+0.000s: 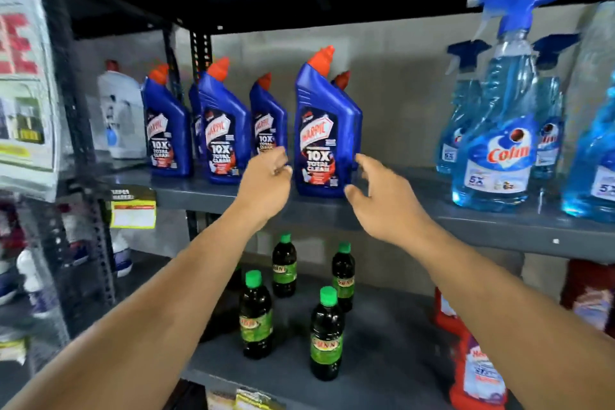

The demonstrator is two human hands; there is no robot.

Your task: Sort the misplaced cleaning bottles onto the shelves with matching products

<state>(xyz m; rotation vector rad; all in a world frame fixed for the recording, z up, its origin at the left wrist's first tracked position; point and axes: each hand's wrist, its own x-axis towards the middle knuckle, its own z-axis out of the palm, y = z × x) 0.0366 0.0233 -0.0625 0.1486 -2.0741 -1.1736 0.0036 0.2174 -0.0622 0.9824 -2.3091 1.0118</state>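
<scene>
- While both arms reach up to the grey upper shelf (499, 230), the left hand (266, 183) and right hand (382, 196) flank a blue Harpic bottle (324, 130) with a red cap.
- That bottle stands upright at the front edge of the upper shelf, the rightmost and nearest of the Harpic row.
- The left hand sits just beside the bottle's left side, fingers loosely curled and holding nothing; whether it touches the bottle is not clear.
- The right hand is spread open at the bottle's lower right corner, thumb near the base and fingertips by its right edge, with no firm grasp visible.
- To the left along the same shelf stand other Harpic bottles (226, 130) of the same kind, and past them, beyond an upright post, a white bottle (121, 110).
- To the right, well apart from the Harpic row, stand pale blue Colin spray bottles (502, 130) with blue trigger heads.
- On the lower shelf (382, 343), between the forearms, four dark bottles with green caps (326, 339) stand upright, spaced apart.
- At the lower shelf's right end are red bottles (479, 373), partly hidden by the right forearm.
- A yellow price tag (133, 215) hangs on the upper shelf's front edge at left.
</scene>
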